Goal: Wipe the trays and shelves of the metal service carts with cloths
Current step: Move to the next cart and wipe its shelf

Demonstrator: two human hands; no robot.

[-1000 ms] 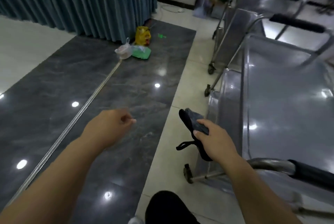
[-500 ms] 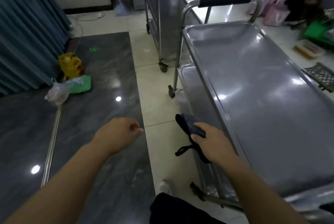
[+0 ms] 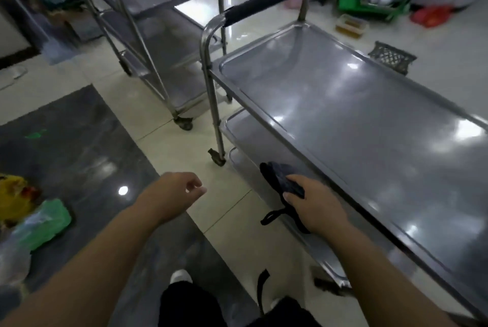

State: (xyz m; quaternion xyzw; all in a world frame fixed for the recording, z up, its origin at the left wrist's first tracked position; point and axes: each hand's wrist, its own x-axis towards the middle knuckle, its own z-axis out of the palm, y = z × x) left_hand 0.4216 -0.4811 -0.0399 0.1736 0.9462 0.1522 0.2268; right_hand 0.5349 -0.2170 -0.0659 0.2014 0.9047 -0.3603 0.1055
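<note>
A metal service cart (image 3: pixel 356 120) with a shiny top tray and a black-padded handle fills the right of the view. Its lower shelf (image 3: pixel 253 139) shows under the tray's left edge. My right hand (image 3: pixel 314 205) grips a dark blue cloth (image 3: pixel 280 176) beside that left edge, above the lower shelf; a dark loop of the cloth hangs below the hand. My left hand (image 3: pixel 177 192) hovers over the floor to the left with loosely curled fingers, holding nothing. A second metal cart (image 3: pixel 153 44) stands behind, at the upper left.
Yellow and green plastic bags (image 3: pixel 34 218) lie on the dark floor at the left. Beyond the cart are a green crate (image 3: pixel 367 2), a red bag, a small box and a dark mesh basket (image 3: pixel 390 56). My legs and a white shoe show at the bottom.
The view has swung to the right, bringing the cart's whole top tray and the second cart into sight. Both hands keep the same pose, the right still holding the cloth.
</note>
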